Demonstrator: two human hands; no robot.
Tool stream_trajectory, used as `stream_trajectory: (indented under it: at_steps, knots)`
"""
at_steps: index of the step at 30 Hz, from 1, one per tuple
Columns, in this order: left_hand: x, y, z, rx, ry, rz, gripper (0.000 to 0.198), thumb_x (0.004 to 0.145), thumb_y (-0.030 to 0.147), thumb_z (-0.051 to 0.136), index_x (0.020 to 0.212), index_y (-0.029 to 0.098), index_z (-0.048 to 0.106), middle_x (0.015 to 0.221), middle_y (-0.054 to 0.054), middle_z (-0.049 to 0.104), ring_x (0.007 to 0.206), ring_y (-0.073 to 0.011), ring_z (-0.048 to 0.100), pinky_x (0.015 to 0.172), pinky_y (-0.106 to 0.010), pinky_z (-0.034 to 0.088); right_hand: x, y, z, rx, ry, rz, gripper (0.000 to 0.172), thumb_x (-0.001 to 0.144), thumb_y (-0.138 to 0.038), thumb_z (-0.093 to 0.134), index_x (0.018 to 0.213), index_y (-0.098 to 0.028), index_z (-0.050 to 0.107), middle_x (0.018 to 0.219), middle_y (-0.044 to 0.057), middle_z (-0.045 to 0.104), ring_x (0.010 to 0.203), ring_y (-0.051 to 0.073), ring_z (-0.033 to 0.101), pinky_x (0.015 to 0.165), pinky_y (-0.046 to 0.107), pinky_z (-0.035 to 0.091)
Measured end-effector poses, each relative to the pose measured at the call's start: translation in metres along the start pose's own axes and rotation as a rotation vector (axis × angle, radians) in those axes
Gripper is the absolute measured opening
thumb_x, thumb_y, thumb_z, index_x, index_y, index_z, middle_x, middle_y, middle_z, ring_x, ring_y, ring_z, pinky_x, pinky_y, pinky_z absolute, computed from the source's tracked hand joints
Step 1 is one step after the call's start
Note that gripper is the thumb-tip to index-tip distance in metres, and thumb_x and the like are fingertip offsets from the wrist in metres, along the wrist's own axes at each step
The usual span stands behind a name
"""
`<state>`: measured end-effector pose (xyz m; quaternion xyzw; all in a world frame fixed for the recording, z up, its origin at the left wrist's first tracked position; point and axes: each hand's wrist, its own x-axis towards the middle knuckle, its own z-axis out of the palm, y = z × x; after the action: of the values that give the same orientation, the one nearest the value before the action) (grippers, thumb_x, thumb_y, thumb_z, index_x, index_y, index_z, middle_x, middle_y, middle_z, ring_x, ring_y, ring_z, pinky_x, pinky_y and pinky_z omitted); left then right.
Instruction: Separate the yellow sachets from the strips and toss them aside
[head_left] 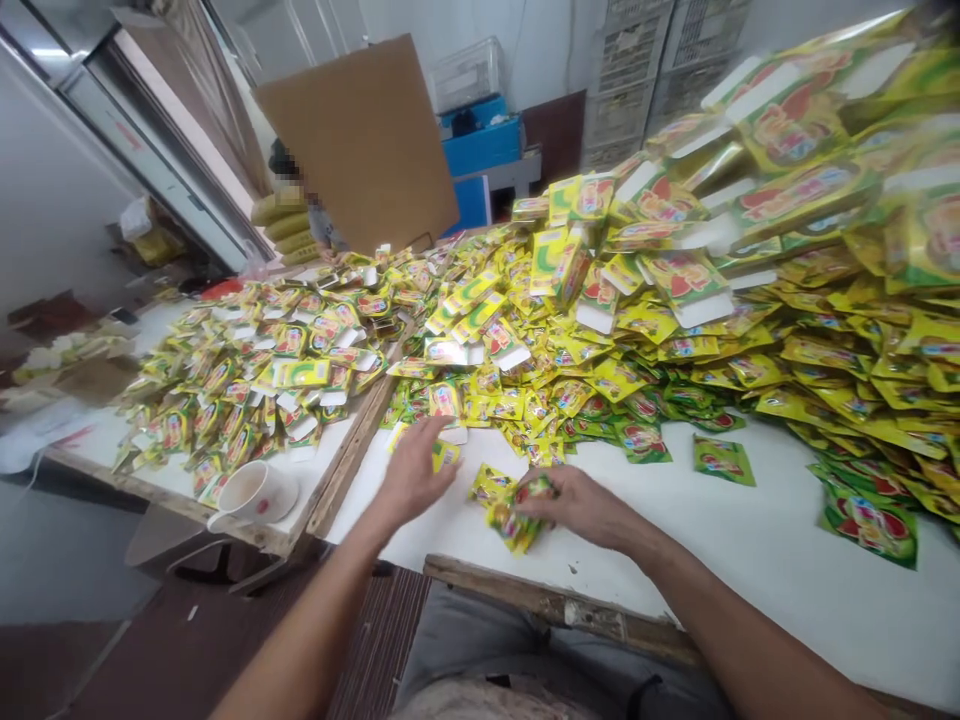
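Note:
My right hand (574, 505) is closed round a few small yellow-and-green sachets (514, 525), held just above the white tabletop near its front edge. One more yellow sachet (491, 484) lies right beside them. Farther left, my left hand (416, 468) reaches over the table with thumb and fingers apart. A yellow-and-green packet (446, 456) shows behind its thumb, and a small printed carton (448, 400) lies just beyond its fingertips. Whether the fingers touch either one is hard to see.
A high heap of sachets (847, 370) with cartons (686, 280) on top covers the right and back. Many cartons (247, 380) are piled left of a wooden strip (352, 450). A white mug (259, 492) stands near the left front edge. Behind a cardboard sheet (367, 150), another person is partly visible.

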<state>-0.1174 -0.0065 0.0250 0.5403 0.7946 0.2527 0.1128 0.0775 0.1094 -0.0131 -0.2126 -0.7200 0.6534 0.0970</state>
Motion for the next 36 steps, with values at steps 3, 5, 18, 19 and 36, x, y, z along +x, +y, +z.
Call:
stream_trajectory:
  at_steps: [3,5,18,19,36]
  knots:
    - [0.001,-0.024,-0.021,0.408,-0.132,0.048,0.07,0.064,0.026,0.072,0.129,0.024,0.046,0.139,-0.013,0.044,0.134,-0.0329,0.03,0.108,-0.053,0.02,0.004,0.005,0.006,-0.218,0.033,-0.053,0.02,0.069,-0.038,0.065,0.074,-0.02,0.071,0.061,0.0,0.066,0.056,0.016,0.054,0.051,0.024,0.037]
    - [0.002,-0.036,-0.02,0.464,-0.22,0.054,0.068,0.064,0.027,0.074,0.127,0.024,0.049,0.134,-0.013,0.051,0.13,-0.0326,0.037,0.105,-0.05,0.027,0.009,0.01,0.003,-0.347,0.259,-0.034,0.021,0.07,-0.039,0.062,0.075,-0.021,0.07,0.053,-0.001,0.062,0.052,0.016,0.052,0.05,0.024,0.035]
    - [-0.001,0.009,0.036,-1.081,-0.199,-0.305,0.046,0.062,0.039,0.075,0.098,0.013,0.062,0.081,-0.006,0.068,0.07,-0.0171,0.063,0.066,-0.027,0.047,0.007,0.001,-0.012,0.251,0.502,-0.04,0.043,0.065,-0.051,0.068,0.09,-0.017,0.064,0.089,0.006,0.07,0.073,0.02,0.062,0.06,0.032,0.051]
    - [0.0,0.011,0.04,-1.057,-0.214,-0.315,0.043,0.061,0.039,0.075,0.093,0.013,0.063,0.077,-0.004,0.066,0.066,-0.0157,0.061,0.063,-0.026,0.046,0.006,0.001,-0.013,0.28,0.508,-0.049,0.043,0.064,-0.051,0.069,0.09,-0.017,0.064,0.086,0.006,0.07,0.07,0.019,0.061,0.057,0.03,0.049]
    - [0.013,0.043,0.068,-1.393,0.014,-0.417,0.044,0.059,0.039,0.079,0.086,0.011,0.06,0.073,-0.007,0.068,0.065,-0.0165,0.064,0.059,-0.024,0.047,0.008,-0.003,-0.009,0.67,0.428,0.122,0.042,0.052,-0.04,0.078,0.084,-0.018,0.062,0.078,0.003,0.067,0.067,0.015,0.059,0.051,0.022,0.041]
